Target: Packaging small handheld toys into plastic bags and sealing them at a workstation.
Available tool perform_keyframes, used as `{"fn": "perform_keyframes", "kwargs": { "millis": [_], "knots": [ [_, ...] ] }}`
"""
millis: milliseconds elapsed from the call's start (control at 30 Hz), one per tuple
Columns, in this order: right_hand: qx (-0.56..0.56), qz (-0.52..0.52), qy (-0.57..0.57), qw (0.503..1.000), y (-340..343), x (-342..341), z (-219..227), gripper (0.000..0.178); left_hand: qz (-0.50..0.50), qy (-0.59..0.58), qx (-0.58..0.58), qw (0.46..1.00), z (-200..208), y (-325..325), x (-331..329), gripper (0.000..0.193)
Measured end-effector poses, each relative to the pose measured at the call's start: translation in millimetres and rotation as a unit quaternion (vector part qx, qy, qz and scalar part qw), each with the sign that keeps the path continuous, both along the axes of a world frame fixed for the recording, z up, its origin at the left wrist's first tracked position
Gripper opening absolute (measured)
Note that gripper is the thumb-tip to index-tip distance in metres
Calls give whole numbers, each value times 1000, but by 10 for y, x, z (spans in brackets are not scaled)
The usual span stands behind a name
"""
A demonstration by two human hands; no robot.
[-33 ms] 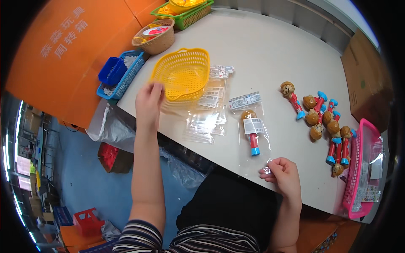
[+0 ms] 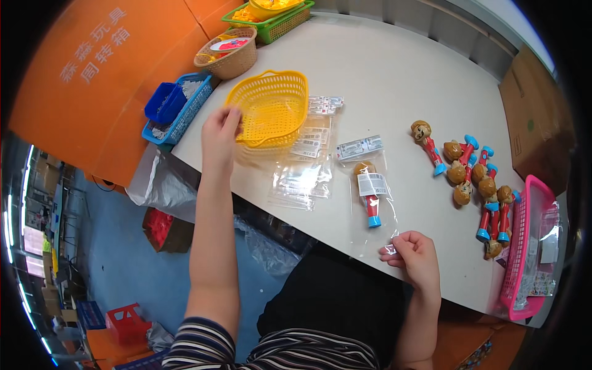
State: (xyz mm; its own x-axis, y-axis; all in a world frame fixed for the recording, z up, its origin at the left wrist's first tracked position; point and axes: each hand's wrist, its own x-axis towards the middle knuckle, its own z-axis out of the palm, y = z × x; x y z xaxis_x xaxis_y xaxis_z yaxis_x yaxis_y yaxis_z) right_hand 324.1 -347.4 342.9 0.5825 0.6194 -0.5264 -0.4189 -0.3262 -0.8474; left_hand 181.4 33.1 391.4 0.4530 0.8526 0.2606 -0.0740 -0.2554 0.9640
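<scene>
Meanwhile, left hand (image 2: 219, 132) grips latticed yellow basket (image 2: 271, 108).

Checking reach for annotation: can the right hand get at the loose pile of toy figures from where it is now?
Probably yes. The right hand pinches the corner of the clear bag at the table's near edge; the toy figures lie just beyond it, with only bare tabletop between. It would have to drop the bag first.

The yellow basket (image 2: 271, 108) is glossy latticed plastic. The clear bags (image 2: 305, 176) are thin, shiny film. The bench (image 2: 394, 74) is smooth and matt. The toy figures (image 2: 468, 169) look like glossy plastic.
</scene>
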Motion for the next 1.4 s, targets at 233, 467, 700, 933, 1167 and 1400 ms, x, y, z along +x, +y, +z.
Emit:
{"fn": "perform_keyframes", "kwargs": {
  "millis": [233, 467, 700, 933, 1167, 1400],
  "knots": [
    [29, -10, 0, 1000, -39, -20, -44, 18, 91, 560, 232, 790, -198, 704, 526, 31],
    [0, 5, -128, 992, -260, 32, 35, 19, -158, 83, 405, 897, -178, -1346, 55, 52],
    [29, 217, -668, 711, -130, 406, 101, 38, -417, 181, 413, 790, -442, -1817, 42, 57],
    [187, 315, -750, 550, 6, 543, 13, 21, -379, 166, 446, 794, -652, -1838, -21, 47],
    [204, 317, -716, 588, 11, 532, -28, 16, -362, 110, 477, 794, -732, -1832, -71, 31],
    [173, 277, -523, 787, -39, 426, -29, 14, -295, 117, 296, 901, -844, -1987, -227, 22]
  ]
}}
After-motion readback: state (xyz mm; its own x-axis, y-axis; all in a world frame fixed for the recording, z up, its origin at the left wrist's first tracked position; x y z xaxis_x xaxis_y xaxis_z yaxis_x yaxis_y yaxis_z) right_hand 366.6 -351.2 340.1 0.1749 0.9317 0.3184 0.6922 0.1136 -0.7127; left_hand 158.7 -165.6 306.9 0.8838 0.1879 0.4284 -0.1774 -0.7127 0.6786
